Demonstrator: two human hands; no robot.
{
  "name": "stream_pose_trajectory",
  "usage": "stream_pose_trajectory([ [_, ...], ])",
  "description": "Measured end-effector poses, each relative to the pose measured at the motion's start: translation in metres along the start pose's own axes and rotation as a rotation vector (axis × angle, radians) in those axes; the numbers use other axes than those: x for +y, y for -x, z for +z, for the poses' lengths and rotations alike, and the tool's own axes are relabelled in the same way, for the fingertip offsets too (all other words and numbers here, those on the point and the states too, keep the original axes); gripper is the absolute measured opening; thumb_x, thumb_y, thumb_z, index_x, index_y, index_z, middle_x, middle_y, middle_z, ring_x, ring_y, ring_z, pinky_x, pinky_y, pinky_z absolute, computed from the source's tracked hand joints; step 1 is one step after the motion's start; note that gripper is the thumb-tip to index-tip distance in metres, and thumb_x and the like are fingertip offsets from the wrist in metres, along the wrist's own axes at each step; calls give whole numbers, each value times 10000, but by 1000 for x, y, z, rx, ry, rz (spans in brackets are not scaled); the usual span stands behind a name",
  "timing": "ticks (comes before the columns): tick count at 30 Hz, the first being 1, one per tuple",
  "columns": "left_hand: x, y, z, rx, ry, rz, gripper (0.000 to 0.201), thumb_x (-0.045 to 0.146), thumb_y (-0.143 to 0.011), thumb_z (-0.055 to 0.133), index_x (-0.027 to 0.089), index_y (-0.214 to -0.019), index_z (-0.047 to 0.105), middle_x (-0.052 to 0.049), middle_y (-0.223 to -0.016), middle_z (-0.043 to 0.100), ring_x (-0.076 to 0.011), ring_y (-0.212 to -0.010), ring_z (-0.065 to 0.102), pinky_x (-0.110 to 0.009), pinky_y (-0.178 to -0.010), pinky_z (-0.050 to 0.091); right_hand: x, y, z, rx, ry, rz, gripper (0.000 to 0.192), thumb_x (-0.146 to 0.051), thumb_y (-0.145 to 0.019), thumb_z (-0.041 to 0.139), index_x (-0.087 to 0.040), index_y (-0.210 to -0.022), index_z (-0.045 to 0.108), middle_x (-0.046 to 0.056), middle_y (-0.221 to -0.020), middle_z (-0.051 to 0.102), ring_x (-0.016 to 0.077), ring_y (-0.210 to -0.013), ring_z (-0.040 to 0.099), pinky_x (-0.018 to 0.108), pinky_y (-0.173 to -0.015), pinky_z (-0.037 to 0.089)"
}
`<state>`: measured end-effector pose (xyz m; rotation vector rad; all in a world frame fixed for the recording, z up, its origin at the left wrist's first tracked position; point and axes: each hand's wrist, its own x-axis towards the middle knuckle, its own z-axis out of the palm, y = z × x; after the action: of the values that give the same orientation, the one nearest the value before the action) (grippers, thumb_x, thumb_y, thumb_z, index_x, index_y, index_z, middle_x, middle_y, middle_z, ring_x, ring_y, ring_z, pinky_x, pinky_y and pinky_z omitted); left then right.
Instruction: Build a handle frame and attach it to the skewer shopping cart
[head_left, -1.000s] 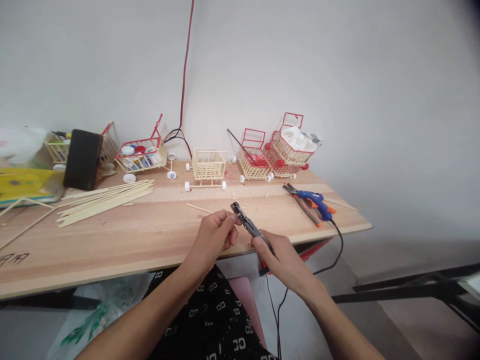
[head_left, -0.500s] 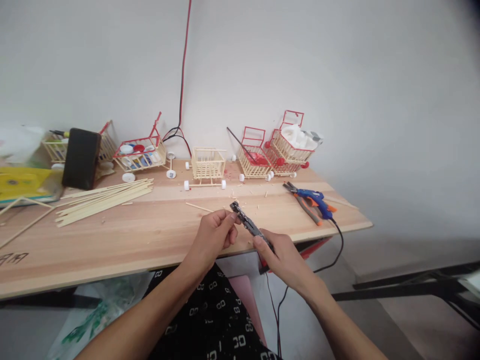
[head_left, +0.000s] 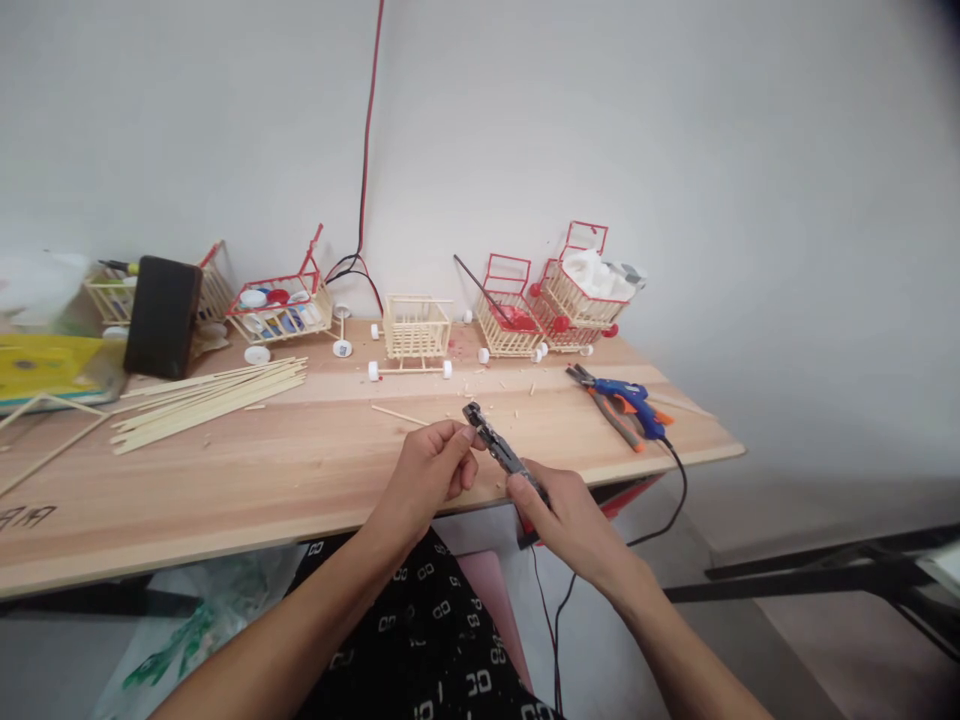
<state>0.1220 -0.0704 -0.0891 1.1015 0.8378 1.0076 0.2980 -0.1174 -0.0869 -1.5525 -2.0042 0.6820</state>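
Observation:
My right hand is wrapped round the handles of a dark grey metal plier-like tool, which looks like a wire stripper. The tool slants up and left, its head just over the front part of the table. Thumb and fingertips of my left hand are pinched together at the tool's head; whatever they hold is too small or hidden to make out. A thin wooden stick lies on the table just behind my left hand. Further back stands a bare wooden miniature shopping cart with white wheels.
Red-trimmed miniature carts stand along the wall, some filled with caps or white pieces. A bundle of wooden sticks and a dark phone are at left. A blue glue gun touches orange-handled pliers at right. Wood scraps dot the tabletop.
The tool and both hands have shifted very slightly. My grip looks the same, and everything on the table stays where it was.

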Motion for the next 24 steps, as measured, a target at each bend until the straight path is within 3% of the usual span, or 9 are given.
stream_pose_trajectory([
  [5,-2,0,0,-26,-18,-4,283,402,-852,541,129,-783,576,65,-442,456,-28,-349,253,-163,-368,155,4,-1,3,22,-7,31,479,-557,-938,350,-186,-647,433,-28,-591,427,117,-585,402,238,-554,285],
  [8,-2,-3,-6,-58,-50,-6,256,391,-850,550,139,-812,564,61,-480,484,-27,-359,272,-159,-371,161,12,-9,-1,53,15,82,540,-586,-943,273,-186,-643,476,-12,-596,471,134,-599,448,246,-571,308],
  [12,3,-8,-26,-51,-91,40,241,395,-861,540,155,-888,532,32,-549,577,-22,-344,265,-167,-368,155,22,-32,-17,143,300,279,584,-663,-898,288,-185,-721,572,46,-661,595,191,-651,542,279,-589,324],
  [14,8,-10,-38,-36,-111,56,265,385,-873,531,158,-1010,532,25,-570,600,-21,-337,242,-172,-370,138,26,-45,-23,188,462,359,588,-680,-879,307,-181,-782,602,85,-737,636,225,-697,576,294,-586,325],
  [17,15,-10,-51,-53,-138,79,349,372,-878,534,152,-1148,509,5,-613,631,-22,-347,240,-180,-375,142,34,-63,-21,274,588,359,604,-685,-863,341,-165,-975,627,141,-945,655,280,-867,606,320,-660,373],
  [24,18,-5,-61,-143,-246,202,363,341,-909,497,155,-1221,504,-29,-720,671,-31,-383,264,-200,-386,186,59,-79,-2,365,765,315,739,-689,-785,509,-99,-1226,560,205,-1109,612,359,-1044,540,420,-884,374],
])
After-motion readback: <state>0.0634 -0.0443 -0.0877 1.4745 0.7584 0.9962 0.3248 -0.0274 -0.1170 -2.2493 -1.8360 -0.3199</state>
